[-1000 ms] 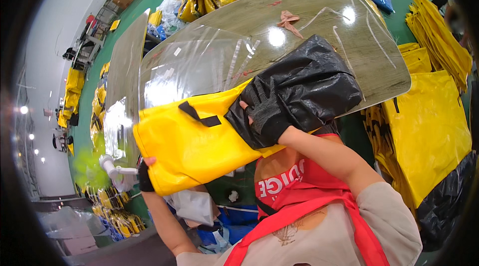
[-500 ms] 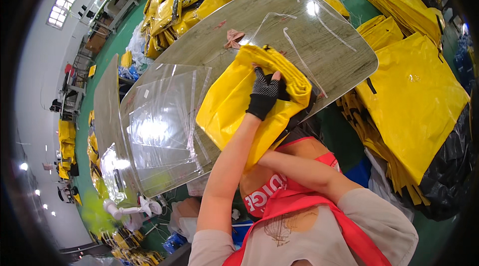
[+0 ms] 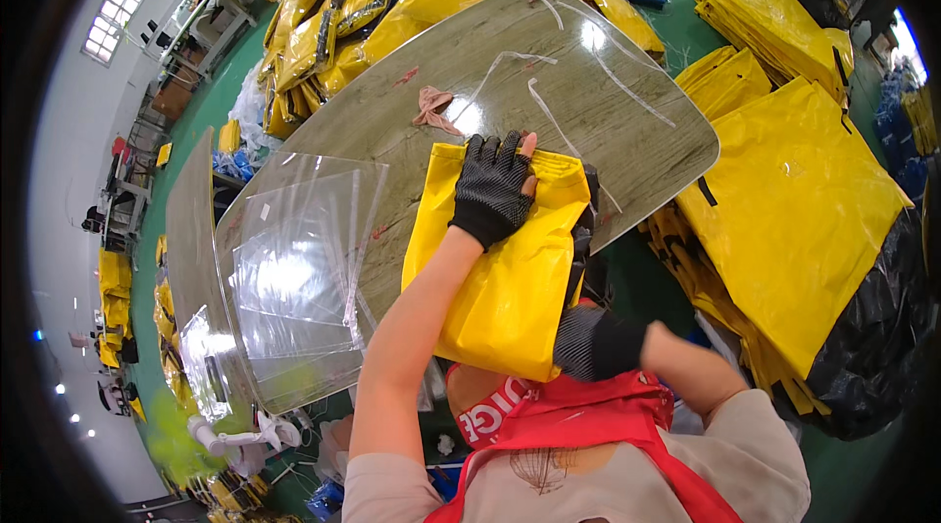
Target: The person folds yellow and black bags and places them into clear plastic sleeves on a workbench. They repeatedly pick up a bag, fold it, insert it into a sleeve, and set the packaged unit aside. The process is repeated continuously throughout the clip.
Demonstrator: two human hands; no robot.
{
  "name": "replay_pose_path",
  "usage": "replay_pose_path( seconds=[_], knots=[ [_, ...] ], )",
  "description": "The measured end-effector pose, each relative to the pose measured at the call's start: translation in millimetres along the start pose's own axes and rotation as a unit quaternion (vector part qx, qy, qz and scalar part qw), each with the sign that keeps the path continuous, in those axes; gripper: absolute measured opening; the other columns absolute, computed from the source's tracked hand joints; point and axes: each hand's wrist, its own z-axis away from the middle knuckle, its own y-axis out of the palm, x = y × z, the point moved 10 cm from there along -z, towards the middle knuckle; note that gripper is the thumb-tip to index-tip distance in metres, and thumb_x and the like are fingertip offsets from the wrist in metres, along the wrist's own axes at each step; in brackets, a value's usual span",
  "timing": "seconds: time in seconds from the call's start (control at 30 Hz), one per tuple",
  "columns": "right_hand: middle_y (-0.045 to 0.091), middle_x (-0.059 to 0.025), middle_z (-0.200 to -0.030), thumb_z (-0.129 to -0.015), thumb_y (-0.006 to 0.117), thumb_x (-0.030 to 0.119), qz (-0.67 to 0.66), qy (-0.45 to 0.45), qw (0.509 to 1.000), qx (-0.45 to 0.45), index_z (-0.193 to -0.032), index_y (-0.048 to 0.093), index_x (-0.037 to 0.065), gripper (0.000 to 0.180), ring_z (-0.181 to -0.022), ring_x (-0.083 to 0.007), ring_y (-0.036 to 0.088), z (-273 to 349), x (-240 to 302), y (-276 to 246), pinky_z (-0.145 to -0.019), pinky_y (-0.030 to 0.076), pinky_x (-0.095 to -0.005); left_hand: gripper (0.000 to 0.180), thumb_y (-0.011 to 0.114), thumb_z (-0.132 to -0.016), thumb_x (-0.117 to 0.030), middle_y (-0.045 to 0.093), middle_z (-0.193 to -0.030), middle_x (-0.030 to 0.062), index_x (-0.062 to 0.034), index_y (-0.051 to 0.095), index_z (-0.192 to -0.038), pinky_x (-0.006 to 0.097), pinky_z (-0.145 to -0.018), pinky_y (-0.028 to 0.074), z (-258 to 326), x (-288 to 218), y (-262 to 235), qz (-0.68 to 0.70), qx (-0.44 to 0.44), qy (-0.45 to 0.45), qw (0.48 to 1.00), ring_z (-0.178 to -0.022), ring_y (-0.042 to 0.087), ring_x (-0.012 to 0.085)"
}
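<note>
A folded yellow tarpaulin-like bundle (image 3: 510, 298) with a black side lies at the near edge of the table (image 3: 647, 131). On its upper part rests my left hand (image 3: 493, 185), in a black dotted glove with some fingertips bare; the fingers lie flat and stretched out. My right hand (image 3: 598, 342), gloved the same way, is at the bundle's lower right edge. Its fingers are smeared and partly hidden there, so their grip does not show. Left of the bundle, clear plastic bags (image 3: 294, 268) are spread in a stack on the table.
A crumpled pinkish cloth (image 3: 432, 107) and thin clear strips (image 3: 569, 136) lie farther up the table. Packed yellow bundles (image 3: 392, 3) are heaped beyond it. Stacked yellow folded sheets (image 3: 794, 219) stand at the right. A white fan-like device (image 3: 245, 435) is by the lower left table edge.
The bundle has been turned straighter and flattened. My left hand has gone from gripping its folded top to lying flat on it. My right hand has come out from beneath to its lower right.
</note>
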Motion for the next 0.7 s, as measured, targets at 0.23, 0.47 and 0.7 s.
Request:
replay_pose_path(
  seconds=[0.23, 0.47, 0.7],
  knots=[
    [0.055, -0.0089, -0.126, -0.086, 0.049, 0.047, 0.22, 0.071, 0.928, -0.293, -0.119, 0.06, 0.014, 0.047, -0.127, -0.0302, 0.038, 4, -112, -129, -0.106, 0.021, -0.0523, 0.052, 0.06, -0.081, -0.036, 0.063, -0.109, 0.0102, -0.0163, 0.051, -0.129, 0.041, -0.092, 0.04, -22, 9, 14, 0.043, 0.138, 0.125, 0.982, -0.099, 0.057, 0.0301],
    [0.051, -0.0179, -0.129, -0.075, 0.055, 0.062, 0.203, -0.01, 0.955, -0.218, -0.127, 0.05, 0.013, 0.071, -0.124, -0.0372, 0.043, 52, -97, -72, -0.104, 0.021, -0.0612, 0.042, 0.058, -0.083, -0.045, 0.062, -0.103, 0.0111, -0.0166, 0.064, -0.113, 0.04, -0.088, 0.044, 28, 18, 34, 0.162, 0.087, -0.029, 0.983, -0.1, 0.056, 0.0303],
    [0.066, -0.0098, -0.104, -0.075, 0.067, 0.022, 0.214, -0.072, 0.934, -0.277, -0.105, 0.065, 0.015, 0.03, -0.102, -0.0283, 0.061, 42, -46, -113, -0.098, 0.039, -0.0482, 0.05, 0.055, -0.09, -0.04, 0.06, -0.119, 0.0102, -0.0097, 0.05, -0.13, 0.034, -0.098, 0.039, 72, 53, 37, 0.447, 0.161, -0.198, 0.857, -0.113, 0.053, 0.0185]
  ],
)
